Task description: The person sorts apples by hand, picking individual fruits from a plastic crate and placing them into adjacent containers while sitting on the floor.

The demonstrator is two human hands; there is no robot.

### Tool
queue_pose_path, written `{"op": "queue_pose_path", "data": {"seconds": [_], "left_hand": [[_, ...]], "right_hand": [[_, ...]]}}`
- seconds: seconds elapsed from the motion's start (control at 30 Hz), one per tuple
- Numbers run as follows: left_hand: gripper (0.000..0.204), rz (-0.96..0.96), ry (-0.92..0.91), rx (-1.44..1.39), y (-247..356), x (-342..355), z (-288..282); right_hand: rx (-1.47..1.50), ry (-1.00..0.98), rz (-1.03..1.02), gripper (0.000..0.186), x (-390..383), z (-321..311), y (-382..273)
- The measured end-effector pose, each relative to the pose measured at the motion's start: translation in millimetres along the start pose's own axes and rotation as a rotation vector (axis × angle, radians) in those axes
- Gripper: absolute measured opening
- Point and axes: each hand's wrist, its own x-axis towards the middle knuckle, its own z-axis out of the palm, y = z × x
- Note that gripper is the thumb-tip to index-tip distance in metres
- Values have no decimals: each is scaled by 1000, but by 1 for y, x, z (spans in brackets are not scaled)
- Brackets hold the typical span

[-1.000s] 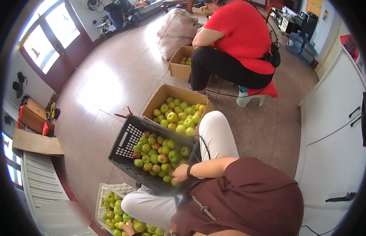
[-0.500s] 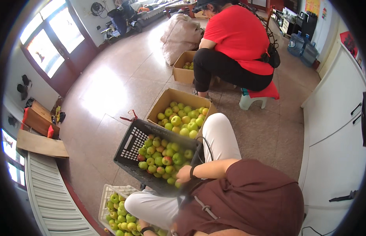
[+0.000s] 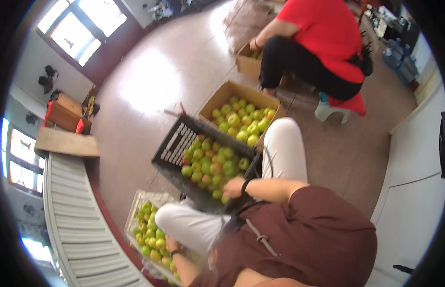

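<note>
Green-yellow apples with red blushes fill much of a black plastic crate (image 3: 161, 165), which tilts in front of my knees. My right hand (image 3: 235, 187), a dark band at its wrist, reaches into the crate's near side. Its curled fingers close on an apple (image 3: 225, 197), blurred at the fingertips. Beside my left knee stands a white plastic crate (image 3: 133, 210) of similar apples (image 3: 153, 237). My left hand (image 3: 172, 244) is down among these, its fingers partly hidden. A cardboard box (image 3: 215, 99) of apples (image 3: 239, 119) sits just beyond the black crate.
A person in a red shirt (image 3: 323, 40) sits on a low stool (image 3: 331, 113), one hand in another cardboard box (image 3: 247, 66). A large pale sack (image 3: 246, 24) stands behind it. A white radiator (image 3: 76, 215) lines the left; white cabinets (image 3: 404, 191) the right.
The whole view has shifted, so the crates and boxes appear higher and farther right. My right hand stays in the black crate and my left in the white one. The other person's hand now shows in their box.
</note>
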Motion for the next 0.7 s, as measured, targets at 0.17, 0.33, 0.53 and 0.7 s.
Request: {"op": "queue_pose_path", "data": {"seconds": [0.17,0.33,0.53,0.7], "left_hand": [[34,-219,277,-635,133,-26,-36],[39,22,-60,-543,246,-52,11],[35,217,-541,-73,248,-14,142],[35,43,-422,-317,290,62,138]], "right_hand": [[371,299,-85,40,17,-2,13],[1264,-77,-39,49,9,-42,-35],[1845,-336,43,49,0,-50,-19],[1654,-109,371,35,-8,-55,-4]]}}
